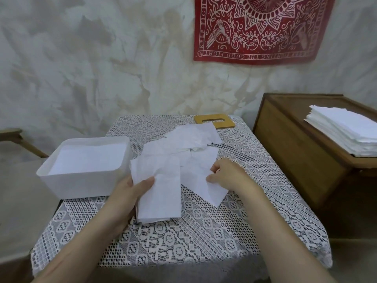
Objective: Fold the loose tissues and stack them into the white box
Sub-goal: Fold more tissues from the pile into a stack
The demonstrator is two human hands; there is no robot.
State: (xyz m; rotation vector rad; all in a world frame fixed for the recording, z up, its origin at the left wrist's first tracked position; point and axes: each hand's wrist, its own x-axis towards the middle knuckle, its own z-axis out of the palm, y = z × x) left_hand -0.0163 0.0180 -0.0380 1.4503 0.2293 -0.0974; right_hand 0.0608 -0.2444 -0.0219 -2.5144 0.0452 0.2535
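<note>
Judging from the layout, the task stands partway through. The white box (81,186) sits on the left part of the table (183,242) with its top uncovered. A white, level layer shows inside it, which reads as tissues already stacked there; how many cannot be told. The wooden lid (214,120), with a slot in it, lies off the box at the far edge of the table. One folded tissue (161,186) appears complete or nearly so and is not yet in the box. The left hand (126,198) grips this folded tissue along its left edge, thumb on top and fingers beneath, holding it just beside the near right corner of the box. The loose tissues (189,144) lie in a crumpled, overlapping heap at the middle of the table, beyond and to the right of the folded one; several are left to fold. The right hand (228,176) rests on the nearest loose sheet (202,186), with thumb and forefinger curled and pinching its right edge. The two hands are near each other, and the folded tissue partly overlaps the pinched sheet. A further stack of tissues (342,129) sits on the wooden cabinet (295,156) to the right, well apart from both hands. Probable next step: transfer the folded tissue into the box, then fold the pinched sheet.
</note>
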